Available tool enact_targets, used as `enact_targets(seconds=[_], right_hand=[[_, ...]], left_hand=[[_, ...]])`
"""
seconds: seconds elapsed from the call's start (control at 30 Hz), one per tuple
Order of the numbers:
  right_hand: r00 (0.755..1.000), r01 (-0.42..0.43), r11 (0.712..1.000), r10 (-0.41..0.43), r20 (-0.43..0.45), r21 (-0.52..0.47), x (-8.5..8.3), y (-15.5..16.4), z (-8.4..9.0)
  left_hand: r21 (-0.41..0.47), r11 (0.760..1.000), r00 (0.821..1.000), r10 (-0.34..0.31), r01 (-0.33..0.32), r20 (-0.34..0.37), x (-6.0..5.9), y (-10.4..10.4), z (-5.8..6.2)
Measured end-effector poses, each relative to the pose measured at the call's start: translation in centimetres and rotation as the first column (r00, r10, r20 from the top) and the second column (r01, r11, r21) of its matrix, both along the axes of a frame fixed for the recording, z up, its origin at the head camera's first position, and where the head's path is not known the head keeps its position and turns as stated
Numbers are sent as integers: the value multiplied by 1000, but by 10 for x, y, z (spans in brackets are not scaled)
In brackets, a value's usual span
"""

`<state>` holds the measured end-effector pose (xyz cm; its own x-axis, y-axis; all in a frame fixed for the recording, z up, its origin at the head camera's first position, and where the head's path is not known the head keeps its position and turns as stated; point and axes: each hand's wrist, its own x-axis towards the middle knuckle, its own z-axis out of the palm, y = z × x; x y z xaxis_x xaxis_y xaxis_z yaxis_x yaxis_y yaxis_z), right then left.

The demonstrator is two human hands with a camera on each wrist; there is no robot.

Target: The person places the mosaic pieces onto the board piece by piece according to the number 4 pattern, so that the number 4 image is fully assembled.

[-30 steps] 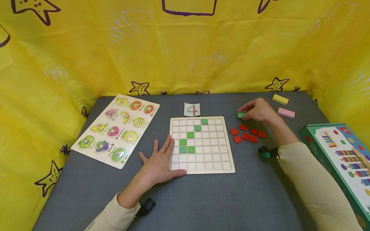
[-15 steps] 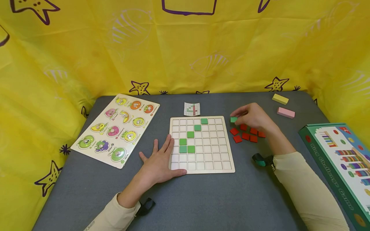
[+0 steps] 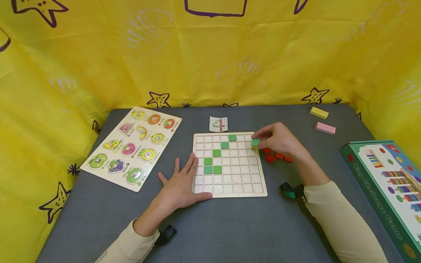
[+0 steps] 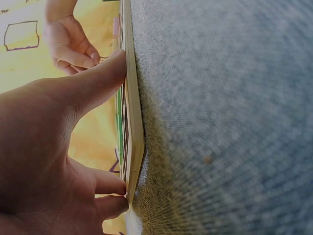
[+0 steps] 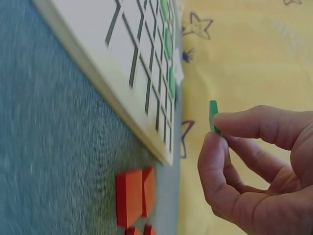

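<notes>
Fruit peg puzzle [image 3: 131, 148] lies far left on the grey worktop [image 3: 230, 226]. Left hand [image 3: 182, 186] lies flat, fingers straight, pressing the grid board [image 3: 230, 182] at its near left corner; holds nothing. Six green tiles [image 3: 212, 170] sit in the grid. Right hand [image 3: 279, 140] pinches a green tile [image 3: 255, 142] between thumb and forefinger, lifted just over the board's upper right edge. Judged: tile light, stiff, smooth, thin; best held by opposite edges. Red tiles [image 3: 270, 158] lie just beside the board. Versus a second ago: tile carried leftward from the worktop past the red tiles to the board; left hand unmoved.
</notes>
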<state>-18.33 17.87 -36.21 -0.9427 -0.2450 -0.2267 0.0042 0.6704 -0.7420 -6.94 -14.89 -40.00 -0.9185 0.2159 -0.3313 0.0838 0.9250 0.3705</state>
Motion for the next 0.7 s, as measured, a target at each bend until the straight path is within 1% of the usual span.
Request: enact_targets(seconds=[0.23,0.53,0.7], right_hand=[[999,-33,999,32,-16,-25,8,-15,-1],[997,-78,997,79,16,-20,14,-30,-1],[994,-108,993,109,10,-57,18,-39,-3]], left_hand=[[5,1000,1000,-3,3,-3,0,0,0],[3,1000,1000,-2,2,-5,-1,0,-1],[2,1000,1000,0,0,-4,-1,0,-1]])
